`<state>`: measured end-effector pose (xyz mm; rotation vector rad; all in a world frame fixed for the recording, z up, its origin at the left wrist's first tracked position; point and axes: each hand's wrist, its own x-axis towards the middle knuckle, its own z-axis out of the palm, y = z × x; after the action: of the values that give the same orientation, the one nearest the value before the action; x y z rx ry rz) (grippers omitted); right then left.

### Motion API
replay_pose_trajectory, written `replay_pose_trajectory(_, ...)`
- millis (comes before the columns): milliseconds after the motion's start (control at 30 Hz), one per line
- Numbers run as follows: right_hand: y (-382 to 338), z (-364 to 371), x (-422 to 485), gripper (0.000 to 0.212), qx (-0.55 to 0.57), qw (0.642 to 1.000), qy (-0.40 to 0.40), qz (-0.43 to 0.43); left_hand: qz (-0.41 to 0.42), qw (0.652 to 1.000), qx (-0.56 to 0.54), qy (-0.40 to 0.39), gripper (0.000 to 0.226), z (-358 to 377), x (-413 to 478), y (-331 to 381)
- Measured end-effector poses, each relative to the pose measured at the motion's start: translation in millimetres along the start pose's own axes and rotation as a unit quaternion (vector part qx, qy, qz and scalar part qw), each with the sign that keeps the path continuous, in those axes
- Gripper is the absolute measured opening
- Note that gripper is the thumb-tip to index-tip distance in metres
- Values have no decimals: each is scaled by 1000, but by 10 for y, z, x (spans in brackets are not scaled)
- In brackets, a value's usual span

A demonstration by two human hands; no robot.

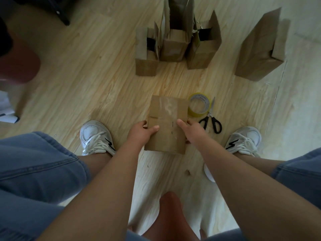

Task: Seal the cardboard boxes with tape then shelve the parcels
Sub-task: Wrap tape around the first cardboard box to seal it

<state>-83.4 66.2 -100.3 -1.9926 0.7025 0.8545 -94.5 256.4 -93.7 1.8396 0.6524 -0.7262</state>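
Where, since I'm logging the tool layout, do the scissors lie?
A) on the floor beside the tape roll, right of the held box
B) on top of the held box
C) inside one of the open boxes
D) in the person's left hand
A: the scissors lie on the floor next to the tape roll, right of the box that the left hand and right hand grip.
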Motion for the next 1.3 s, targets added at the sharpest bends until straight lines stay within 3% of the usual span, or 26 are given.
replay_pose_trajectory(100, -10, -137, -68, 65, 90, 995, -16, -33, -26, 994, -107, -2, 54, -116, -59, 50)
replay_pose_trajectory(267, -209, -385, -244, 56, 186, 978, -14, -97, -6, 982, -187, -3, 33, -299, -210, 280)
replay_pose_trajectory(433, -264, -529, -471, 111, 220, 971, -51, -82, 16, 978, -204, -27, 47, -340, -381, 387)
replay_pose_trajectory(667, -305, -593, -673, 136, 241, 953, -132, -127, 31, 964, -260, -44, 47, -333, -616, 412)
replay_pose_trajectory(733, -332, -638, -715, 129, 256, 944, -147, -148, 42, 958, -281, -39, 42, -371, -636, 460)
replay_pose_trajectory(833, -394, -685, -781, 97, 274, 932, -150, -183, 62, 954, -289, -44, 35, -400, -662, 544)
replay_pose_trajectory(967, -399, -731, -819, 85, 307, 926, -129, -180, 88, 954, -284, -34, 29, -413, -642, 626)
replay_pose_trajectory(1100, -381, -777, -846, 41, 326, 916, -146, -184, 102, 958, -267, 11, 42, -419, -601, 686)
replay_pose_trajectory(1300, -471, -722, -816, 48, 344, 907, -158, -184, 136, 974, -173, 56, 43, -262, -593, 657)
